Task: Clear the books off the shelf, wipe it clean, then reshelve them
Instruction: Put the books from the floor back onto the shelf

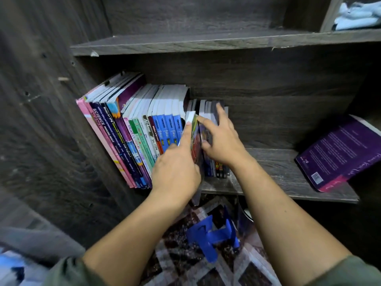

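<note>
Grip first: your left hand clamps a thin red-and-green covered book, index finger straight along its top edge. The book stands upright on the dark grey wood-grain shelf board, and its lower corner overhangs the front. Touching that book on its right, your right hand presses spread, straight fingers against small dark upright paperbacks and holds nothing. Left of the grip, a row of tall colourful textbooks leans toward the side wall. Well right of both hands, a purple softcover book sits tilted on the same board. Below your wrists, a blue plastic piece lies on a patterned rug.
</note>
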`<action>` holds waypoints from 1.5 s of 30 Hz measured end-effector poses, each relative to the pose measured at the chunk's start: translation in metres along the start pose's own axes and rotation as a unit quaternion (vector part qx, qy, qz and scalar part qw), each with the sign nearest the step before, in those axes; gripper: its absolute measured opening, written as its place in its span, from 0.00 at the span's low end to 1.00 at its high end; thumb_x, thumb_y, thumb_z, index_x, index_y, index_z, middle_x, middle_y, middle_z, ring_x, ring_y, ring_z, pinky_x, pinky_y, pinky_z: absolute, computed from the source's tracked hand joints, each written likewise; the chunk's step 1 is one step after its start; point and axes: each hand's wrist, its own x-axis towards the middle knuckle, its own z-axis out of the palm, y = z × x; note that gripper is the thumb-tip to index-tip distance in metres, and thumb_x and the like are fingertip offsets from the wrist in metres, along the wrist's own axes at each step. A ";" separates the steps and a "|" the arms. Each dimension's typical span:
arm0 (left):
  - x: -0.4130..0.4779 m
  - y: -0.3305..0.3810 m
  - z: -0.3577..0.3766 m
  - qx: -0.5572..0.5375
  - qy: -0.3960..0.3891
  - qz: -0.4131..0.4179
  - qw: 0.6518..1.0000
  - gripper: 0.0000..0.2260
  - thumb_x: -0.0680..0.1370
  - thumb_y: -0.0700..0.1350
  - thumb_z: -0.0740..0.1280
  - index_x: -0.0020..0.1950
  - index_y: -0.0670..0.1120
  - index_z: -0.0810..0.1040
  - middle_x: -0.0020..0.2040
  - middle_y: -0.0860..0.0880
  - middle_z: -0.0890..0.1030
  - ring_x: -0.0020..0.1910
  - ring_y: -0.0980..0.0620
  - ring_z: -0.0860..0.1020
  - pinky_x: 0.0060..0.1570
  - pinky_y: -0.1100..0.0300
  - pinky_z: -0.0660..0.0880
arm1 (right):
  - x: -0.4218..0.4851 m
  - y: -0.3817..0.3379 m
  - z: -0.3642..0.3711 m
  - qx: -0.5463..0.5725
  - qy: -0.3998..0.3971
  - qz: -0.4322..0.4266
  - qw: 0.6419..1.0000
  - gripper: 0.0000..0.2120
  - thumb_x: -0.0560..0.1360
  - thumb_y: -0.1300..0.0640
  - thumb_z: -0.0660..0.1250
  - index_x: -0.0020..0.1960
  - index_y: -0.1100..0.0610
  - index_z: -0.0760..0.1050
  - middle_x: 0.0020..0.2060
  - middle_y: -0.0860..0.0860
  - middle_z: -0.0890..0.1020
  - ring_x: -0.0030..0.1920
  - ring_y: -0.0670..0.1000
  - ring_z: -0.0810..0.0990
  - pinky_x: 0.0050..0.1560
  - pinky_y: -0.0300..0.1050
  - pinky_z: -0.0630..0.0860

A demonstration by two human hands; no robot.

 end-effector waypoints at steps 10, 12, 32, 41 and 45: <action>-0.023 -0.013 -0.023 0.032 -0.035 -0.015 0.999 0.39 0.76 0.49 0.66 0.78 0.61 0.44 0.47 0.50 0.71 0.51 0.45 0.78 0.47 0.54 0.73 | -0.003 -0.008 0.003 0.058 -0.002 0.010 0.998 0.26 0.75 0.54 0.62 0.72 0.42 0.65 0.78 0.53 0.52 0.77 0.55 0.49 0.74 0.58 0.58; -0.024 -0.013 -0.023 0.036 -0.042 -0.015 0.998 0.39 0.76 0.49 0.66 0.78 0.62 0.44 0.48 0.49 0.73 0.51 0.45 0.78 0.49 0.53 0.74 | -0.001 -0.008 0.004 0.071 0.013 0.022 0.997 0.22 0.76 0.53 0.61 0.70 0.43 0.68 0.77 0.54 0.54 0.76 0.55 0.51 0.72 0.59 0.61; -0.021 -0.003 -0.012 0.058 -0.072 -0.015 0.996 0.40 0.76 0.48 0.67 0.78 0.62 0.43 0.45 0.50 0.70 0.49 0.45 0.77 0.46 0.53 0.73 | 0.007 -0.010 0.017 0.001 0.090 0.045 0.995 0.15 0.77 0.51 0.63 0.63 0.49 0.71 0.73 0.55 0.62 0.71 0.59 0.61 0.60 0.65 0.71; -0.018 0.000 -0.015 0.042 -0.070 -0.010 0.997 0.40 0.75 0.49 0.67 0.78 0.62 0.44 0.46 0.50 0.73 0.48 0.45 0.77 0.48 0.52 0.75 | 0.006 -0.004 0.014 -0.002 0.107 0.064 0.992 0.16 0.76 0.49 0.65 0.63 0.48 0.71 0.73 0.53 0.62 0.70 0.58 0.63 0.56 0.60 0.74; -0.015 0.000 -0.018 0.024 -0.052 -0.003 0.998 0.39 0.74 0.49 0.67 0.78 0.62 0.46 0.48 0.49 0.78 0.47 0.43 0.78 0.51 0.49 0.78 | 0.004 0.002 0.011 -0.018 0.136 0.100 0.985 0.32 0.72 0.49 0.70 0.72 0.41 0.62 0.74 0.53 0.61 0.70 0.58 0.63 0.57 0.59 0.74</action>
